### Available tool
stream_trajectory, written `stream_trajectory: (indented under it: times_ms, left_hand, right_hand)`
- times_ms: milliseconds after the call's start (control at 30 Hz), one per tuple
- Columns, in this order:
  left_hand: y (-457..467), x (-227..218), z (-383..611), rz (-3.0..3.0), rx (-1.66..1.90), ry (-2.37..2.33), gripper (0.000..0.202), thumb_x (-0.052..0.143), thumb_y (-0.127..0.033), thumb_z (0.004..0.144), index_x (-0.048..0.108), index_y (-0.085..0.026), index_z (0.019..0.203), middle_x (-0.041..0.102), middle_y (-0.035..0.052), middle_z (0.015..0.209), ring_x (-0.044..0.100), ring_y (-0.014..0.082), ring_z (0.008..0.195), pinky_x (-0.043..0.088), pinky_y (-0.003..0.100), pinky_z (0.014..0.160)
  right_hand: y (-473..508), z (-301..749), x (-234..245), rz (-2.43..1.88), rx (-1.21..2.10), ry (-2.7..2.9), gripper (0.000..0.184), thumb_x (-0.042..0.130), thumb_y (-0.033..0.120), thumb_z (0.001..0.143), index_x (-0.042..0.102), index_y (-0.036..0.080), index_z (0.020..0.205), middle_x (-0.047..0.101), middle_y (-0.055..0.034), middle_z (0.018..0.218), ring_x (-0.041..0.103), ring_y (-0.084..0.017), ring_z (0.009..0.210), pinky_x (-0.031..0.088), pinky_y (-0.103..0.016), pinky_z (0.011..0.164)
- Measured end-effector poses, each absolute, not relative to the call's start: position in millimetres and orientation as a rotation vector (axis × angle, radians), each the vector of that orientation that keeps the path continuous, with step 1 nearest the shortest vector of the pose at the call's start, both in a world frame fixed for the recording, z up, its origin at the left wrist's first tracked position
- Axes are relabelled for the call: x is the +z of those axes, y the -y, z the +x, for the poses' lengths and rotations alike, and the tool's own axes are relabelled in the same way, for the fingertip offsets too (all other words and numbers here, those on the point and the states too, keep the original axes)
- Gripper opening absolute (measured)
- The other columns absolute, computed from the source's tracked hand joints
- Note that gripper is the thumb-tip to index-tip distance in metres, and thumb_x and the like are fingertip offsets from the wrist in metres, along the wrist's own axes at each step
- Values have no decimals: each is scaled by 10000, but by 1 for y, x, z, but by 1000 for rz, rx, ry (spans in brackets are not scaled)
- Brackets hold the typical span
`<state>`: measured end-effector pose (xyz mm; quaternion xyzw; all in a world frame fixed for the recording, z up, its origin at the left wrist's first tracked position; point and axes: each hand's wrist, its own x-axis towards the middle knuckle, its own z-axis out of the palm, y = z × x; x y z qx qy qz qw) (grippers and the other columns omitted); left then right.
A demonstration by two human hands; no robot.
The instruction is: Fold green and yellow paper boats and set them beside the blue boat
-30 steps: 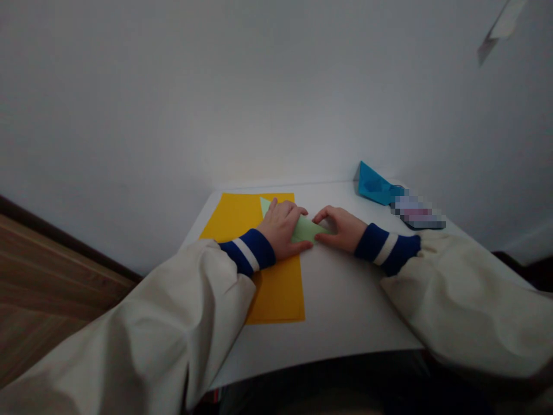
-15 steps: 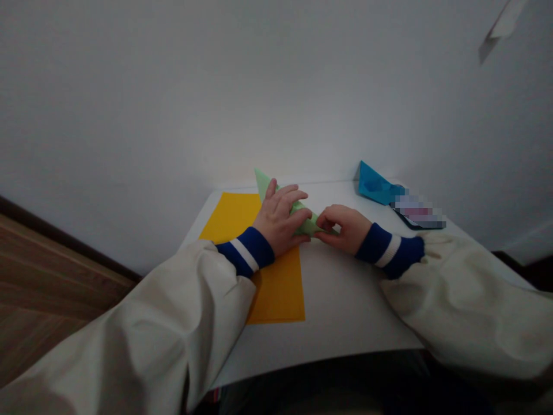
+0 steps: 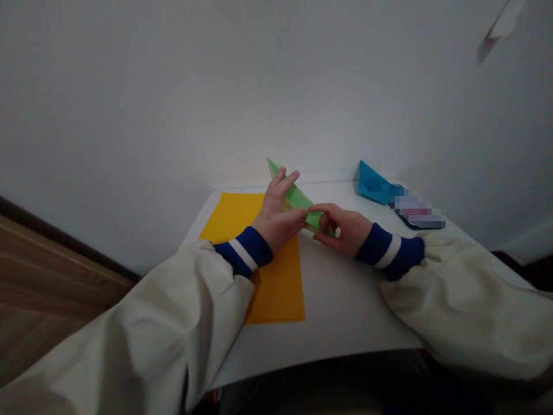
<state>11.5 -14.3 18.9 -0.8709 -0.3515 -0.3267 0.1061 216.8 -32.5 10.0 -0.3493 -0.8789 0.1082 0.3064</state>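
Note:
A light green folded paper (image 3: pixel 299 199) slants between my hands over the middle of the table, its pointed tip up at the left. My left hand (image 3: pixel 279 204) holds it from the left side, with the thumb against the near edge and the upper fingers raised along it. The lower right end is gripped by my right hand (image 3: pixel 341 227), its thumb below and its fingers curled over the paper. Part of the folds is hidden behind the fingers. Under my left wrist lies a yellow-orange sheet of paper (image 3: pixel 279 294).
At the back right of the white table (image 3: pixel 345 311) stands a blue folded paper boat (image 3: pixel 372 185). Against it lies a dark-edged phone-like object (image 3: pixel 418 213), its face blurred out. A white wall (image 3: pixel 276 86) rises behind the table; a wooden panel (image 3: pixel 56 288) is at left.
The green paper has been lifted and opened somewhat, showing more of its inner side. My left hand has turned more upright. My right fingers have moved further over the paper's end.

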Motion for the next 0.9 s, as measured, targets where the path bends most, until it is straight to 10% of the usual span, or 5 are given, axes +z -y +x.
stream_trajectory:
  times_ms: [167, 300, 467, 633, 900]
  left_hand:
    - [16, 19, 12, -2590, -942, 993, 191, 541, -405, 794, 606, -239, 861, 243, 37, 1456, 41, 307, 1383, 139, 603, 1071]
    - [17, 19, 12, -2639, -899, 977, 155, 540, -368, 778, 619, -245, 830, 249, 15, 1458, 39, 305, 1385, 133, 606, 1075]
    - [20, 20, 13, -2712, -855, 937, 165, 538, -364, 768, 631, -241, 826, 270, 21, 1451, 14, 316, 1386, 123, 628, 1067]
    - [25, 25, 12, -2726, -830, 894, 246, 590, -462, 729, 624, -224, 779, 228, 26, 1471, -38, 334, 1381, 114, 607, 1076]
    - [19, 15, 10, -2659, -1097, 983, 400, 522, -365, 795, 440, -225, 1161, 15, 78, 1513, 25, 324, 1384, 202, 607, 1046]
  right_hand:
    - [34, 214, 11, -802, 364, 2135, 729, 633, 271, 716, 268, 243, 1347, 334, -141, 1332, 482, -70, 606, 476, -242, 470]
    - [32, 212, 11, -847, 520, 2145, 866, 658, 311, 694, 164, 250, 1403, 232, -173, 1408, 499, -70, 615, 481, -234, 446]
    - [28, 213, 10, -923, 528, 2166, 669, 551, 306, 780, 250, 182, 1365, 434, -174, 1268, 447, -52, 505, 426, -237, 430]
    - [29, 213, 9, -1094, 490, 2190, 400, 516, 223, 775, 434, 155, 1161, 541, 36, 649, 444, -84, 451, 345, -220, 450]
    - [33, 213, 13, -1238, 509, 2250, 581, 493, 171, 746, 314, 144, 1298, 499, 90, 508, 443, -96, 412, 314, -218, 450]
